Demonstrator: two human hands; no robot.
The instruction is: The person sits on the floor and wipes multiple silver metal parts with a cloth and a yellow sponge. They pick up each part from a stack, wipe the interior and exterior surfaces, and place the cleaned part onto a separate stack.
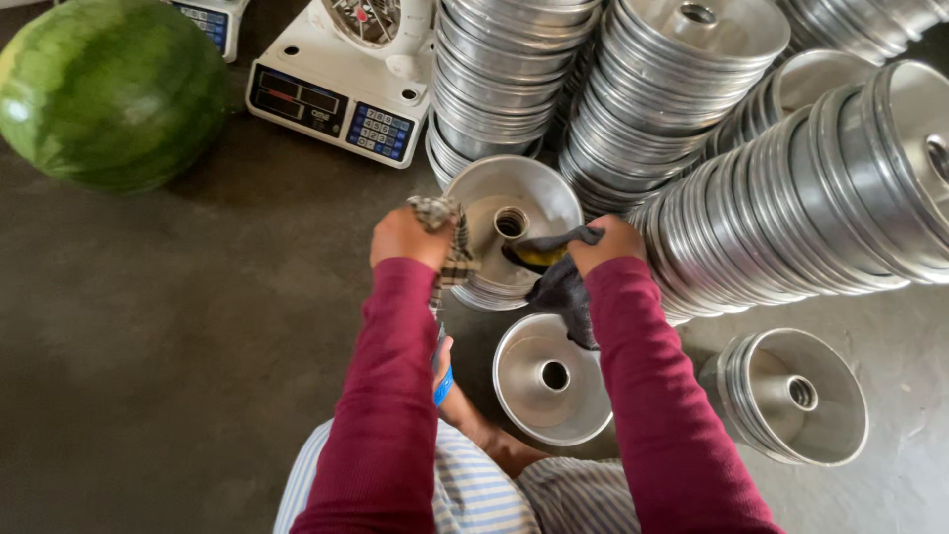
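Observation:
My left hand (405, 237) grips the rim of a shiny metal ring-shaped cake pan (514, 203) through a checked cloth (450, 242). The pan is tilted with its inside and centre tube facing me. My right hand (608, 242) presses a dark cloth (563, 287) with a yellow patch against the inside of that pan. Both arms wear dark red sleeves. A second ring pan (549, 381) lies open side up on the floor just below my hands.
Tall stacks of the same metal pans (672, 89) stand behind, and a long row (811, 188) leans at the right. A short stack (791, 396) sits at lower right. A watermelon (109, 89) and a white weighing scale (336, 94) lie at upper left on the dark floor.

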